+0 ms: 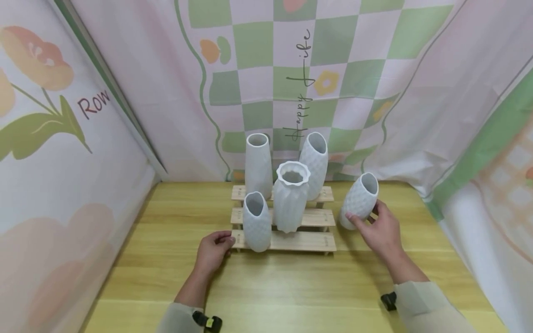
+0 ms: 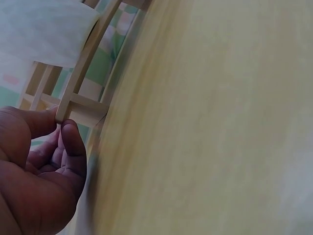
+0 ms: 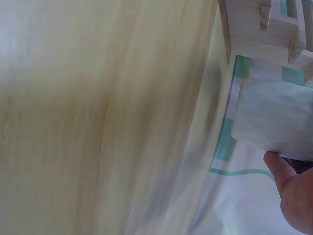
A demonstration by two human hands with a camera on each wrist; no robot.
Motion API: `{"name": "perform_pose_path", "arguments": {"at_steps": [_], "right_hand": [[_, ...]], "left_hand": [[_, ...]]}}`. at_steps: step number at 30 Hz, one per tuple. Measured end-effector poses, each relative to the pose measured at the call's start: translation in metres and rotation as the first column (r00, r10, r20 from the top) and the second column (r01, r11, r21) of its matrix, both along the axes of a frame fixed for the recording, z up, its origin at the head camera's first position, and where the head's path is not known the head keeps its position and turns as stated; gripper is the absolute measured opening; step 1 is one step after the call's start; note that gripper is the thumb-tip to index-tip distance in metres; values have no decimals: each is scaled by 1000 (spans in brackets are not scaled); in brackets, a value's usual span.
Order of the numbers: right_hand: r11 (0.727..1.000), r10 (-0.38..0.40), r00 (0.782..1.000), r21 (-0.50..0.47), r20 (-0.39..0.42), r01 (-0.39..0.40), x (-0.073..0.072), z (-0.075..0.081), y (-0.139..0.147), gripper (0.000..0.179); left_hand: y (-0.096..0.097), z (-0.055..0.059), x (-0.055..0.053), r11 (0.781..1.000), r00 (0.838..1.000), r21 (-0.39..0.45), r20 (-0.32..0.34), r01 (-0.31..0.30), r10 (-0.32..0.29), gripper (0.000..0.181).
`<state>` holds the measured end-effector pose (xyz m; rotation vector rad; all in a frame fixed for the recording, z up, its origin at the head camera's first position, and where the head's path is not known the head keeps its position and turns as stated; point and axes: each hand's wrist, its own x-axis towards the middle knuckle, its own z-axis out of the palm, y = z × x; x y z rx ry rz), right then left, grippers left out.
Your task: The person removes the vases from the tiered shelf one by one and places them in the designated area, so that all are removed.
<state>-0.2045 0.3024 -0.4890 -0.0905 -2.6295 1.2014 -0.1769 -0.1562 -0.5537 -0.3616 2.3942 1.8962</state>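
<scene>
My right hand (image 1: 383, 231) grips a white textured vase (image 1: 357, 203) with a slanted mouth, just right of a small three-step wooden rack (image 1: 306, 241). The right wrist view shows the vase's pale lower end (image 3: 274, 117) close to the rack's side, with the thumb along it. At the rack's left end, my left hand (image 1: 211, 253) pinches the tip of the lowest step (image 2: 68, 100) between thumb and fingers. Closest to that hand stands a short textured vase (image 1: 257, 226) on the lowest step. A fluted vase (image 1: 290, 201) with a scalloped rim occupies the middle step.
On the top step stand a tall smooth vase (image 1: 258, 166) at left and a slant-mouthed vase (image 1: 314, 162) at right. The wooden table (image 1: 279, 291) runs back to a checked curtain (image 1: 291, 78). More printed cloth (image 1: 62, 194) hangs at the left side.
</scene>
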Motion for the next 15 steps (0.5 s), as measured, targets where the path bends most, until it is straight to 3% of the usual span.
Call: {"name": "perform_pose_path", "arguments": {"at_steps": [15], "right_hand": [[999, -46, 998, 11, 31, 45, -23, -11, 6, 103]], "left_hand": [[-1, 0, 0, 1000, 1000, 16, 13, 3, -3, 32]]}}
